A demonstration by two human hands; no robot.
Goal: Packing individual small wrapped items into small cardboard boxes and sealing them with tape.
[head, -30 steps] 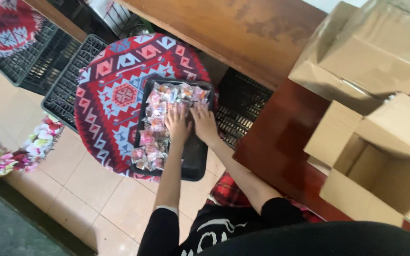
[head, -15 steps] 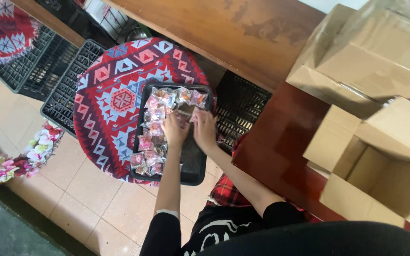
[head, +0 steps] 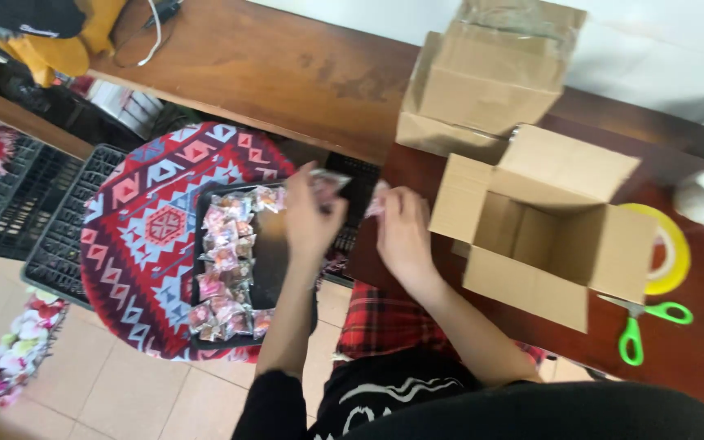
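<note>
A black tray (head: 275,265) lies on a round stool with a red patterned cover (head: 144,236); several small clear-wrapped pink packets (head: 222,261) fill its left side. My left hand (head: 311,216) is raised above the tray's right edge, shut on a few packets. My right hand (head: 401,228) is beside it, over the edge of the dark wooden table, gripping a pink packet (head: 375,200). An open cardboard box (head: 543,224) stands just right of my right hand.
A second, closed cardboard box (head: 486,81) sits behind the open one. Green-handled scissors (head: 641,322) and a yellow tape roll (head: 670,253) lie on the table at right. Black plastic crates (head: 18,204) stand on the tiled floor at left, artificial flowers (head: 18,354) below them.
Both hands have lifted off the tray with packets and moved right, toward the open box. The view has swung right, bringing the scissors and tape into sight.
</note>
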